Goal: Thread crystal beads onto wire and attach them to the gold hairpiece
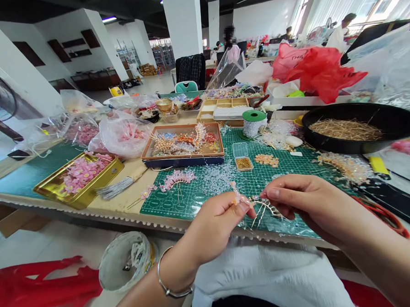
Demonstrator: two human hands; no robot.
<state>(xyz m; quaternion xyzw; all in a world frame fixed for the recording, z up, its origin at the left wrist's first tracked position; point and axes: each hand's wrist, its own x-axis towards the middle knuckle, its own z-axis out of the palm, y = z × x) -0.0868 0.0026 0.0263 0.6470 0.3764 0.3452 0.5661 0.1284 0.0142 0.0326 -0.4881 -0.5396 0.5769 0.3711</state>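
Observation:
My left hand (pixel 225 216) pinches one end of a beaded hair comb (pixel 262 206) with gold wire prongs and pink flower pieces. Close to its right, my right hand (pixel 289 192) has thumb and forefinger pressed together by the comb's upper edge; whatever is between them is too small to make out. Beneath both hands lies a green cutting mat (pixel 194 204). Clear beads (pixel 218 178) are scattered on it, near a small open box of gold beads (pixel 244 164) and a cluster of peach flower pieces (pixel 267 160). A pink flower hair piece (pixel 177 179) rests to the left.
A gold tin (pixel 79 178) of pink flowers and a shallow box (pixel 183 161) of ornaments stand left of centre. At right are a black pan (pixel 362 140) of gold wires, a beaded piece (pixel 346 168) and red-handled scissors (pixel 383 217). A bucket (pixel 126 263) stands below the table edge.

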